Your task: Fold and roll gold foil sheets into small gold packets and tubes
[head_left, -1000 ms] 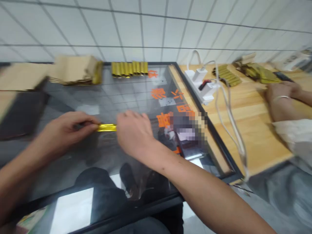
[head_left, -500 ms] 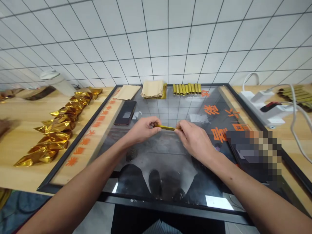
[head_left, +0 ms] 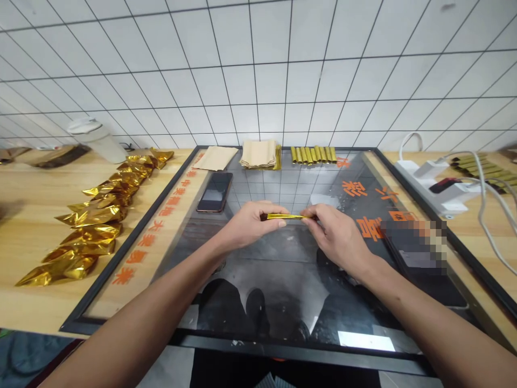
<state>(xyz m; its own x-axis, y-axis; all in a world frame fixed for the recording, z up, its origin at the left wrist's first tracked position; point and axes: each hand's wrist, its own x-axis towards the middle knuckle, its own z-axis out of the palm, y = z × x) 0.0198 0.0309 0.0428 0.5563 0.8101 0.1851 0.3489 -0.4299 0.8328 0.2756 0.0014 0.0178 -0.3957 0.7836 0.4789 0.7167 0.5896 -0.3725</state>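
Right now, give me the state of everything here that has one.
Gold strip: pinched at both ends
Left hand: closed on strip's left end
Right hand: pinching the right end
Gold tubes: rolled, lined up
Paper stack: flat, piled
Foil pieces: crinkled, in a row
Left phone: lying flat
Cup: lid on
Power strip: plugs inserted

orange 彩 (head_left: 354, 189), 喜 (head_left: 370, 230) on glass (head_left: 278, 280)
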